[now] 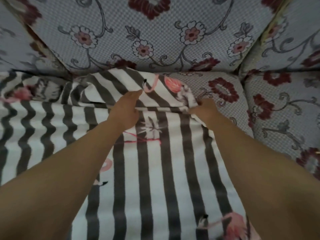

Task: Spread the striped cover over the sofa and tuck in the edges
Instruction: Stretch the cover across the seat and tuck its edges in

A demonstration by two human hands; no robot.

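The striped cover [152, 170], grey and white with pink flamingo prints, lies over the left and middle of the sofa seat [270, 108]. Its far end is bunched in a folded heap against the floral backrest [138, 32]. My left hand [125, 110] rests on that fold with fingers reaching forward, the thumb under the fold's edge. My right hand [204, 109] grips the cover's bunched right edge where it meets the bare seat. Both forearms stretch over the spread cloth.
The floral seat cushion to the right is uncovered, as is the angled side cushion [297, 35] at the upper right. Another floral cushion [13, 40] stands at the upper left. The cover ripples in waves toward the left edge.
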